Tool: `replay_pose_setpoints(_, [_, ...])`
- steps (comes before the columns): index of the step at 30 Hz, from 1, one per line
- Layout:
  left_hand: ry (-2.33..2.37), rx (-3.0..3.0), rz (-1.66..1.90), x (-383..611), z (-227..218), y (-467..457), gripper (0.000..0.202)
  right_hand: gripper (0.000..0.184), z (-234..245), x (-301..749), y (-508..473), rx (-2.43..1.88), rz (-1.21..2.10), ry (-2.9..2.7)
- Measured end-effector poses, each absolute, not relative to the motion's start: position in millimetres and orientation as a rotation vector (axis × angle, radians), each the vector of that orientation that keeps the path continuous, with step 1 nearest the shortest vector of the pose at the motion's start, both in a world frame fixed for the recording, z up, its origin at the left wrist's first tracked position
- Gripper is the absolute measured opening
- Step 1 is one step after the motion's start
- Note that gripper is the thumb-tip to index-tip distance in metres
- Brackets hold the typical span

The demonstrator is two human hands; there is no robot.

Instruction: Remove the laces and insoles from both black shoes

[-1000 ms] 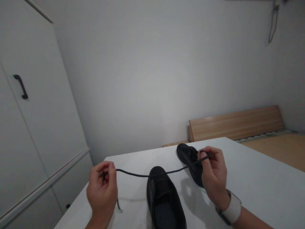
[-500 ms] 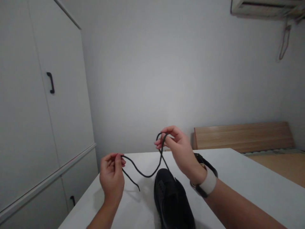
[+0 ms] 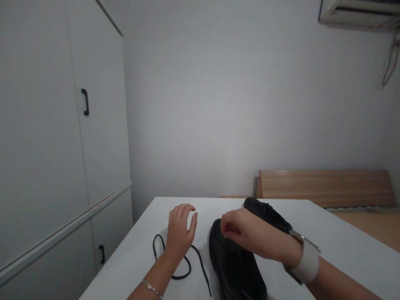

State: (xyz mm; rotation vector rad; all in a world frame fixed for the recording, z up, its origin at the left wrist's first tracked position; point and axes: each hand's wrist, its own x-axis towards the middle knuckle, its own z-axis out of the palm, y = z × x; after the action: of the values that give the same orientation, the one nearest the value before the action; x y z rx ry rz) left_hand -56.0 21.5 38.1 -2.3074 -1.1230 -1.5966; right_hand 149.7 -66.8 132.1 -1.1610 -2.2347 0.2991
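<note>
A black shoelace (image 3: 181, 266) lies loose in a loop on the white table (image 3: 343, 250), left of a black shoe (image 3: 237, 271). My left hand (image 3: 179, 233) hovers over the lace with its fingers apart, holding nothing. My right hand (image 3: 246, 233) reaches across over the near shoe's front, fingers curled together; what they hold, if anything, is hidden. A second black shoe (image 3: 265, 212) lies farther back, partly behind my right wrist, which wears a white band.
A tall white wardrobe (image 3: 62, 146) with black handles stands at the left. A wooden bed frame (image 3: 325, 187) lies beyond the table at the right. An air conditioner (image 3: 359, 12) hangs at the top right.
Both hands let go of the shoelace, which dropped onto the table at the left. My right hand came down over the near shoe; my left hand opened.
</note>
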Motion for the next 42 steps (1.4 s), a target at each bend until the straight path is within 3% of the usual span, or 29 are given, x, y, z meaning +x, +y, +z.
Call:
replay_pose_setpoints(4, [-1.16,-2.691,-1.13,-45.0,30.2,14.0,0.02,0.029,116.4,171.9,-91.5,-1.204,0.351,-2.425])
replay_pose_setpoints(10, [-1.428,-2.963,-0.557,-50.7,29.4,10.6,0.025,0.017,124.1,142.8,-104.4,-1.717,0.005,-2.775])
replay_pose_setpoints(17, [-1.587,-2.998,-0.186,-68.0,41.1,14.9,0.046,0.026,141.1,101.7,-110.0,-1.951,-0.26,-3.073])
replay_pose_setpoints(19, [-1.589,-2.968,-0.133,-70.1,40.8,15.8,0.041,0.025,138.1,97.1,-108.9,-1.942,-0.286,-3.081])
replay_pose_setpoints(25, [-1.638,-2.798,-0.166,-79.3,33.0,25.5,0.014,0.027,126.2,98.9,-105.1,-1.837,-0.359,-3.047])
replay_pose_setpoints(35, [-1.723,-2.558,-0.465,-73.1,35.3,26.7,0.018,0.021,115.4,105.7,-97.6,-1.817,-0.374,-3.052])
replay_pose_setpoints(42, [-1.174,-2.949,-1.072,-38.8,28.3,0.7,0.032,0.027,116.3,111.1,-96.3,-1.718,-0.226,-3.178])
